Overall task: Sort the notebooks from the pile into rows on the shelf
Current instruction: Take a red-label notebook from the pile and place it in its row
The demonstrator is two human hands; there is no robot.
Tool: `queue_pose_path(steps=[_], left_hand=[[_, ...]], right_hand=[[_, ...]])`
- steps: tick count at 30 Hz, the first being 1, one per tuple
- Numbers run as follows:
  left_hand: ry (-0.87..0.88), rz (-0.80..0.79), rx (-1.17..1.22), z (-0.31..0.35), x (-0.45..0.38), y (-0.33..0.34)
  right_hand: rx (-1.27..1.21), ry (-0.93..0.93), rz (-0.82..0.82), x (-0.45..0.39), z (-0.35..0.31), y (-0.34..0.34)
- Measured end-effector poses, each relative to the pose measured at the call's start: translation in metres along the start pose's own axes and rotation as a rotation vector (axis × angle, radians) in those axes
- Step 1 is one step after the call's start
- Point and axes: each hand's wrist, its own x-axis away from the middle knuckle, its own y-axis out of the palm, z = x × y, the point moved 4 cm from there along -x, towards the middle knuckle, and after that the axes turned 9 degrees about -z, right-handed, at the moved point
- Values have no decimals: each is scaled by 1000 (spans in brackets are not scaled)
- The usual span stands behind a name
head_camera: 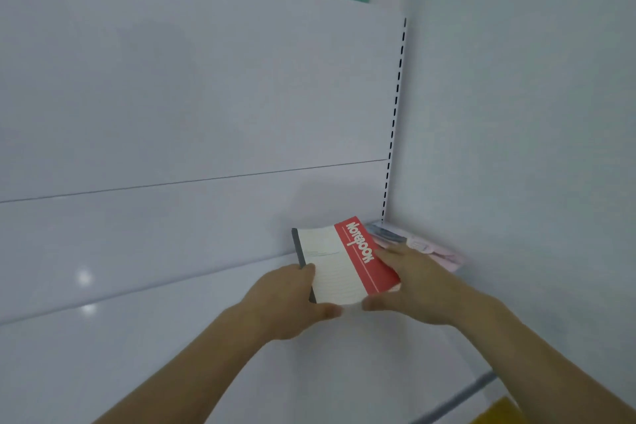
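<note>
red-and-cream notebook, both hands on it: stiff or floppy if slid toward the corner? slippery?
The red-and-cream notebook looks flat and unbent between the left hand and right hand, so probably fairly stiff. It looks thin, likely light. The shelf shows glossy reflections, so it may slide easily.

pink notebook (418, 244) blurred, partly behind right hand (416, 286) | yellow obj (499, 411) cut off btm edge

One head-worn view looks forward and down, close, into a white shelf (206, 337) corner.
</note>
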Motion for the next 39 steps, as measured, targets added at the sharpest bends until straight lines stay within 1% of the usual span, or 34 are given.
queue_pose_path(steps=[3, 5, 9, 11, 13, 16, 23, 28, 33, 39], left_hand=[[-64, 12, 1, 13, -14, 10], [-125, 13, -40, 20, -20, 16], [-233, -11, -141, 21, -22, 24], [-267, -48, -186, 19, -23, 28], [-289, -91, -167, 19, -24, 31], [-285, -101, -124, 21, -28, 31], [-276, -72, -115, 22, -31, 29], [-286, -51, -241, 26, -31, 25], [-278, -80, -184, 22, -30, 25], [-307, -68, -176, 26, -29, 27]], right_hand=[[102, -24, -50, -16, 38, 5], [178, -75, -87, -26, 54, 10], [340, -154, -113, -41, 67, 26], [370, -184, -112, -45, 69, 30], [360, -206, -118, -48, 70, 29], [314, -233, -132, -51, 76, 26], [408, -223, -217, -63, 79, 20], [407, -261, -201, -66, 80, 20], [493, -322, -184, -67, 81, 14], [484, -335, -191, -67, 84, 14]])
